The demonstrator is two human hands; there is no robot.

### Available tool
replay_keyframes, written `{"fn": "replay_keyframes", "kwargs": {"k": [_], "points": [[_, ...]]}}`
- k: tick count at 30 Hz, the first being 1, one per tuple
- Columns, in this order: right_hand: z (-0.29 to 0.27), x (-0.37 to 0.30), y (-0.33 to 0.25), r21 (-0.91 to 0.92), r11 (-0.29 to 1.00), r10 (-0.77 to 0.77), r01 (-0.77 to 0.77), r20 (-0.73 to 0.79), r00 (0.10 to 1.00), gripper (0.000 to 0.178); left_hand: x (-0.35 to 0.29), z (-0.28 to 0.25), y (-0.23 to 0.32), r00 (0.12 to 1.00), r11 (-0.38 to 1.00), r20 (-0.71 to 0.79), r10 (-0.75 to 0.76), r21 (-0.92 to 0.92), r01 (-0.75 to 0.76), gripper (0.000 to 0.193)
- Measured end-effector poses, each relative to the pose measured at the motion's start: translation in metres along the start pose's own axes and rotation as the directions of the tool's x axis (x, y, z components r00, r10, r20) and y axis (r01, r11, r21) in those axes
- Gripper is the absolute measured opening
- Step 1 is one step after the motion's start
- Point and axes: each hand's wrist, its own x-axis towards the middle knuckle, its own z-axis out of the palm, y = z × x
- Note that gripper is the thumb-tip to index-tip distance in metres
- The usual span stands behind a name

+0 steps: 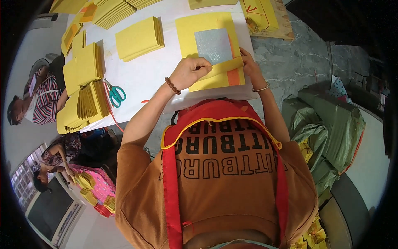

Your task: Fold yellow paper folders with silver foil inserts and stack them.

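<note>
In front of me on the white table lies a yellow paper sheet [210,20] bearing a silver-grey rectangle [213,43] and an orange strip [233,77] along its right side. A narrow yellow paper fold [227,66] crosses its lower part; I cannot tell whether it belongs to the top sheet or is separate. My left hand [187,75] is closed, pinching the fold's left end. At the other end, the fingers of my right hand [251,67] are closed around its edge, partly hidden behind the paper.
Stacks of folded yellow paper [139,39] stand on the white table [137,79], more along its left side. Teal-handled scissors [117,96] lie near the left edge. Green wrapped bundles [331,114] sit on the right. Two other people work at the left, one beside a pink-covered table [99,182].
</note>
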Motion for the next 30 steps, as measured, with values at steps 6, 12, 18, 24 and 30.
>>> {"fn": "replay_keyframes", "kwargs": {"k": [6, 12, 18, 24, 30], "points": [[0.010, -0.001, -0.061, 0.165, 0.983, 0.091, -0.081, -0.058, 0.994, 0.041, -0.017, -0.014, -0.004, 0.981, 0.986, 0.098, 0.166, -0.048, -0.162, 0.039], [0.012, -0.001, -0.053, 0.238, 0.966, 0.125, -0.099, -0.098, 0.987, 0.034, -0.029, -0.027, -0.026, 0.917, 0.765, -0.005, 0.400, 0.553, -0.330, 0.060], [-0.004, 0.010, -0.095, -0.443, 0.881, -0.221, 0.168, -0.072, 0.973, 0.021, -0.031, -0.016, -0.029, 0.804, 0.598, -0.102, 0.586, 0.724, -0.344, 0.037], [-0.020, -0.008, -0.121, -0.417, 0.886, -0.077, 0.202, 0.296, 0.952, 0.015, -0.055, -0.007, -0.029, 0.797, 0.582, -0.006, 0.604, 0.687, -0.436, 0.028], [-0.002, -0.006, -0.118, -0.236, 0.930, 0.279, -0.282, -0.045, 0.959, 0.023, -0.042, 0.000, -0.018, 0.942, 0.954, -0.309, 0.128, 0.297, -0.032, 0.022]]}}
